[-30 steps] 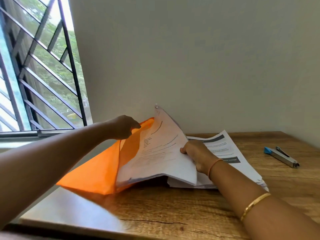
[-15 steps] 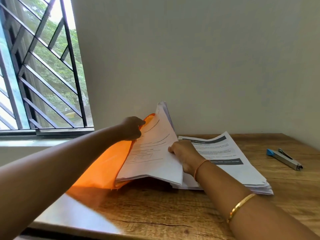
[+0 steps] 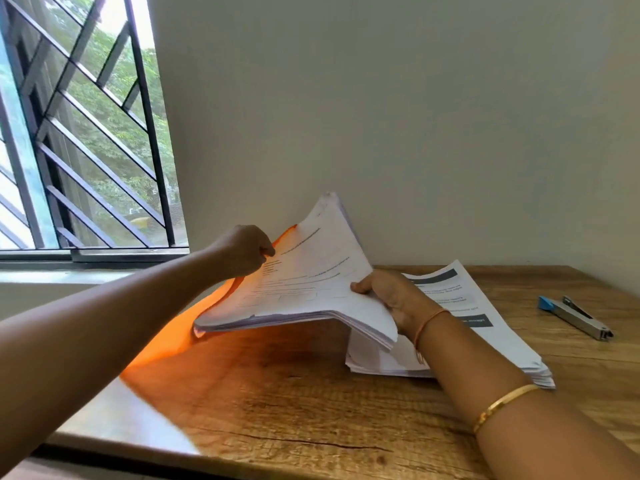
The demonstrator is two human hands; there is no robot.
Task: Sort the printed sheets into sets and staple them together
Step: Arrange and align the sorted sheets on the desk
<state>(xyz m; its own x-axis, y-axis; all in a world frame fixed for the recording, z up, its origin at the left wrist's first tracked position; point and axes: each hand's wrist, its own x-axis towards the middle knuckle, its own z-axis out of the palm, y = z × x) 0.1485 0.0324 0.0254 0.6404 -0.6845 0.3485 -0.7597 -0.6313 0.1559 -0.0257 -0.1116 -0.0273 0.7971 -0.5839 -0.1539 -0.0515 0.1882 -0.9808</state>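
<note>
I see a brown wooden table (image 3: 311,410) pushed up against a plain pale wall (image 3: 415,116). The wood has dark lines in it and a thin crack close to the near edge. Light shines white on the near left part of the table. On the far left there is a window (image 3: 86,133) with dark slanted bars, and green trees show behind it. An orange folder (image 3: 166,337) stands open on the left side of the table and throws an orange glow on the wood. The left hand (image 3: 242,251) has its fingers curled and pinches the far edge of the folder, right beside the paper. The right hand (image 3: 391,296) holds a thick bundle of sheets (image 3: 304,282) by its right edge, with the thumb on top and the fingers under it. The bundle is lifted off the table and bends down at the sides. Its top page has lines of print too small for me to read. Just right of it a flat stack of printed sheets (image 3: 485,334) lies on the table, partly under the right wrist. A stapler (image 3: 575,317), silver with a blue end, lies on the far right of the table, well apart from the papers.
</note>
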